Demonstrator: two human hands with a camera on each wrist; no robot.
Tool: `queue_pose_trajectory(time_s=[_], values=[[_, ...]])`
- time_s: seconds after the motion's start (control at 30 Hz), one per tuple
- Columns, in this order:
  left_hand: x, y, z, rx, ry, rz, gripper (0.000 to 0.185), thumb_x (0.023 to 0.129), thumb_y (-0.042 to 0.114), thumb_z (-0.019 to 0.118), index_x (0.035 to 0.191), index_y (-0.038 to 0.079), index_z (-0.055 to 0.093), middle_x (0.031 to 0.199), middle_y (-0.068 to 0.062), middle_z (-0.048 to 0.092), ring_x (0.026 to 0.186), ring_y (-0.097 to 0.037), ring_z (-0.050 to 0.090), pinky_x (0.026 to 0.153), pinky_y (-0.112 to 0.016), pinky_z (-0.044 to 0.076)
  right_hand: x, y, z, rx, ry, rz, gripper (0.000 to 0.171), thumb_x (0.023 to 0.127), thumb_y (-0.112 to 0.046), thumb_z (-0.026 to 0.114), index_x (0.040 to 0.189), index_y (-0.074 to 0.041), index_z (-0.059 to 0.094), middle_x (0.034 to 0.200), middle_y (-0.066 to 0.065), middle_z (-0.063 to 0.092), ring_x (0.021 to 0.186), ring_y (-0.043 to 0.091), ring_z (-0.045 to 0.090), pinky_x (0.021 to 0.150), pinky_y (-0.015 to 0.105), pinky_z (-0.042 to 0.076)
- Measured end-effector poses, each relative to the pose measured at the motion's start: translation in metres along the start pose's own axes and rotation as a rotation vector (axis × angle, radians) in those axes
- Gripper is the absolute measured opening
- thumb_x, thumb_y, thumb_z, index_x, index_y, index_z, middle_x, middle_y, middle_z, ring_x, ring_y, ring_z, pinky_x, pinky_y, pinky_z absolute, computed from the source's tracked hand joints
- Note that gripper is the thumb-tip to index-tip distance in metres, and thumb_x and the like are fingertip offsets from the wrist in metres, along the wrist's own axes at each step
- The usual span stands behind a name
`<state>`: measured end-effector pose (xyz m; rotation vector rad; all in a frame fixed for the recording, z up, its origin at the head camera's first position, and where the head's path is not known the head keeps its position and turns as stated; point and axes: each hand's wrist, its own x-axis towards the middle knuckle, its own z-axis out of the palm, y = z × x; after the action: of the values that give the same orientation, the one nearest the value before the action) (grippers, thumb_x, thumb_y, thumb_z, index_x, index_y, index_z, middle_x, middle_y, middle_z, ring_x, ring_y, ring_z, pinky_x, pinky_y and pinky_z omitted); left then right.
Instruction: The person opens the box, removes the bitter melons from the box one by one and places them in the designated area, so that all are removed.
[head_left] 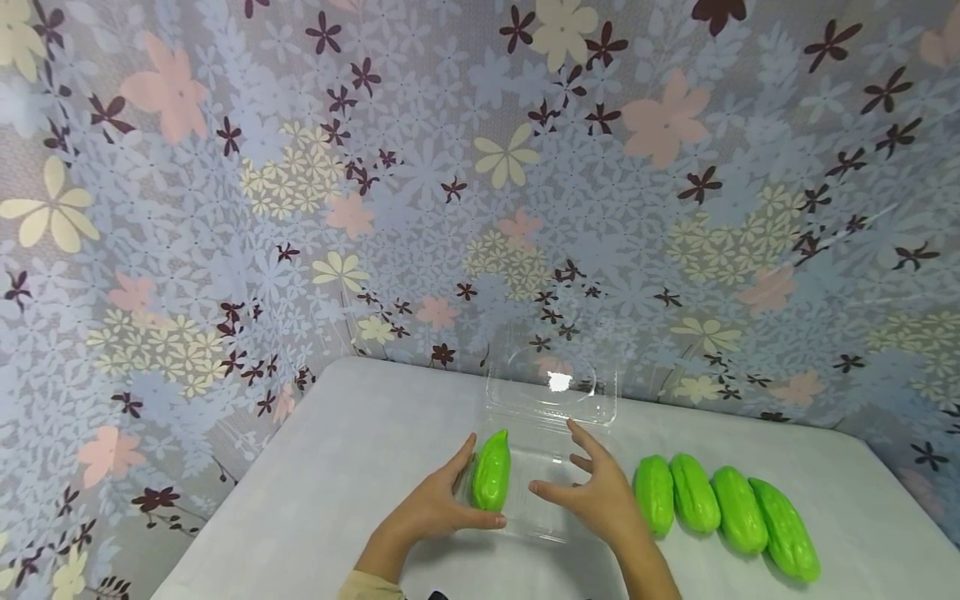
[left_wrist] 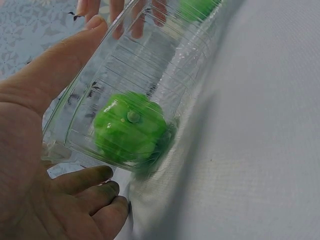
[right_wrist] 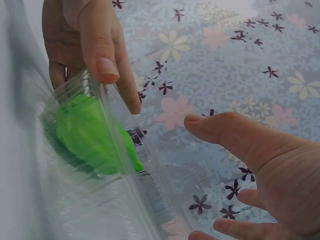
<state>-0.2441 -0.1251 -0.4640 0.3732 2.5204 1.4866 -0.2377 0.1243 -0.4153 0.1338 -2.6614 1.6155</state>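
A clear plastic clamshell box (head_left: 536, 533) sits on the white table, its lid (head_left: 517, 407) folded back toward the wall. Inside, on the left, lies one bright green ribbed gourd (head_left: 491, 475) with a pointed tip, seen stem-end on through the wall in the left wrist view. My left hand (head_left: 438, 500) frames the box's left near corner, thumb along the front rim and fingers spread along the left side. Over the right part of the box hovers my right hand (head_left: 596, 492), fingers parted and holding nothing; the right wrist view shows its thumb (right_wrist: 220, 131) apart from the rim.
Several similar green gourds (head_left: 693, 494) lie side by side on the table, right of my right hand. Behind the table (head_left: 300, 467) rises a wall (head_left: 420, 208) with floral paper, close to its back edge.
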Motion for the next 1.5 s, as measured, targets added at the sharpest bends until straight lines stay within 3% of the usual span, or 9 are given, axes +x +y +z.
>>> queue_pose_trajectory(time_s=[0.33,0.8,1.5], values=[[-0.002,0.001,-0.001,-0.022,0.005,0.002,0.123,0.069,0.046,0.092,0.163,0.027,0.015,0.162,-0.014,0.03,0.146,-0.039,0.028,0.114,-0.061,0.029,0.0,-0.003,0.014,-0.002,-0.036,-0.004,0.103,0.07,-0.032,0.094,0.156,-0.015,0.039,0.154,0.024,0.038,0.129,0.047,0.051,0.091,0.054,0.055],[-0.002,0.001,-0.002,-0.016,0.003,0.007,0.122,0.07,0.048,0.091,0.163,0.029,0.014,0.162,-0.012,0.029,0.146,-0.039,0.028,0.113,-0.063,0.029,0.001,-0.007,0.03,-0.065,-0.047,-0.061,0.101,0.067,-0.027,0.096,0.152,-0.008,0.044,0.147,0.029,0.045,0.121,0.048,0.057,0.091,0.057,0.054],[0.0,-0.002,-0.002,0.001,-0.002,0.007,0.122,0.071,0.048,0.091,0.164,0.027,0.014,0.163,-0.011,0.028,0.147,-0.04,0.027,0.113,-0.064,0.029,0.018,-0.007,0.05,-0.083,-0.148,-0.066,0.102,0.063,-0.025,0.098,0.149,-0.004,0.047,0.149,0.022,0.046,0.12,0.05,0.056,0.09,0.057,0.055]])
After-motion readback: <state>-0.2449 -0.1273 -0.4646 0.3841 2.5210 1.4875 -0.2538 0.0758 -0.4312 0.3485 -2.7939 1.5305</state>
